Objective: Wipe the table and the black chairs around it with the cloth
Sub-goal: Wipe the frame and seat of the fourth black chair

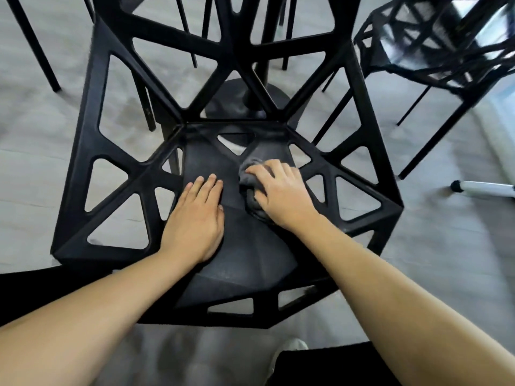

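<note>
Now: right hand (pixel 278 190) on cloth (pixel 250 190) | left hand (pixel 195 218) flat | chair (pixel 250 260)

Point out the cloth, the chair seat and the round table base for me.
cloth (pixel 252 178): head view, bunched grey part left of the right hand.
chair seat (pixel 245 246): head view, solid middle panel.
table base (pixel 223 103): head view, round foot on the floor.

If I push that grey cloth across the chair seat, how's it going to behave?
The grey cloth is bunched in folds under the right hand, so it is probably floppy and will crumple. The seat looks faintly textured, so it may drag slightly. Near the seat's triangular openings, an edge could snag.
</note>
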The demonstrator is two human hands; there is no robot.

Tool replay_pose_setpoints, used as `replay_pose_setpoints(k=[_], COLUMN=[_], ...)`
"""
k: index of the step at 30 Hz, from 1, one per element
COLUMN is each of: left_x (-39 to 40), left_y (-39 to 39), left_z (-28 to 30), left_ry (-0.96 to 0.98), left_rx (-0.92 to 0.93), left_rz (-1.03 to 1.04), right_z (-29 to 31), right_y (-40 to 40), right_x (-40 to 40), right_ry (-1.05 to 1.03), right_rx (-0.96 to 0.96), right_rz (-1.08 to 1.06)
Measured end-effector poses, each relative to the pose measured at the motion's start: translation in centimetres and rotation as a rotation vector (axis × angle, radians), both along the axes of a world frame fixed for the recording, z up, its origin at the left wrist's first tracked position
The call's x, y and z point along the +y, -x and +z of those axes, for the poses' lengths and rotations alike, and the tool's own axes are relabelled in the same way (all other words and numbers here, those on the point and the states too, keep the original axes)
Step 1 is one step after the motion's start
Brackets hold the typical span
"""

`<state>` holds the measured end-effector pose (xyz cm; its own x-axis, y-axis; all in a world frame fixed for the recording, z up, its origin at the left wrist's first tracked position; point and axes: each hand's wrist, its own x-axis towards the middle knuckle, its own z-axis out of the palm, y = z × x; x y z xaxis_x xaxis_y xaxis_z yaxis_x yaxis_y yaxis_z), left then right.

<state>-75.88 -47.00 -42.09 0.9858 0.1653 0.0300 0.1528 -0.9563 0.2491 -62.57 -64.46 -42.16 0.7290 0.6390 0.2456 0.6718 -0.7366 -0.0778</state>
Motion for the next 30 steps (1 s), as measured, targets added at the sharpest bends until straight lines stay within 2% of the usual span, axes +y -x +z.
replay_pose_setpoints(k=[3, 6, 7, 10, 12, 13, 17, 20, 22, 25, 28, 30], left_x=[-0.1, -0.1, -0.1, -0.2, -0.4, -0.3, 2.0, 6.0, 8.5, 10.4, 10.8, 10.6], left_y=[-0.1, -0.3, -0.2, -0.1, 0.3, 0.8, 3.9, 6.4, 8.0, 9.7, 9.8, 9.7], left_z=[-0.2, -0.6, -0.6, 0.0, 0.9, 1.4, 3.4, 6.4, 7.1, 6.3, 5.6, 5.8], left_ry=[-0.002, -0.002, 0.000, 0.083, 0.161, 0.161, -0.151, -0.320, -0.355, -0.371, -0.351, -0.310], left_rx=[-0.019, -0.028, -0.030, -0.047, -0.063, -0.080, -0.175, -0.209, -0.193, -0.157, -0.166, -0.175], left_rz=[0.004, -0.001, -0.006, 0.039, 0.075, 0.069, -0.050, 0.007, 0.058, 0.044, 0.021, 0.026], right_z=[0.8, 0.3, 0.3, 1.0, 1.3, 1.2, 0.3, 0.8, 1.2, 1.4, 1.4, 1.5], right_y=[-3.5, -0.9, 1.2, 7.2, 8.0, 7.8, 5.5, 8.4, 12.4, 16.8, 16.4, 14.7], right_x=[-4.0, -2.6, -1.6, -0.4, -0.7, -0.4, 2.9, 7.7, 10.7, 11.8, 7.9, 3.6], right_ry=[0.044, -0.116, -0.164, -0.186, -0.225, -0.219, -0.274, -0.311, -0.318, -0.344, -0.294, -0.261], right_rx=[-0.129, -0.013, 0.057, 0.263, 0.262, 0.237, 0.196, 0.275, 0.338, 0.321, 0.244, 0.175], right_rz=[-0.217, -0.287, -0.256, 0.015, 0.045, -0.011, -0.335, -0.180, -0.043, -0.022, -0.009, -0.131])
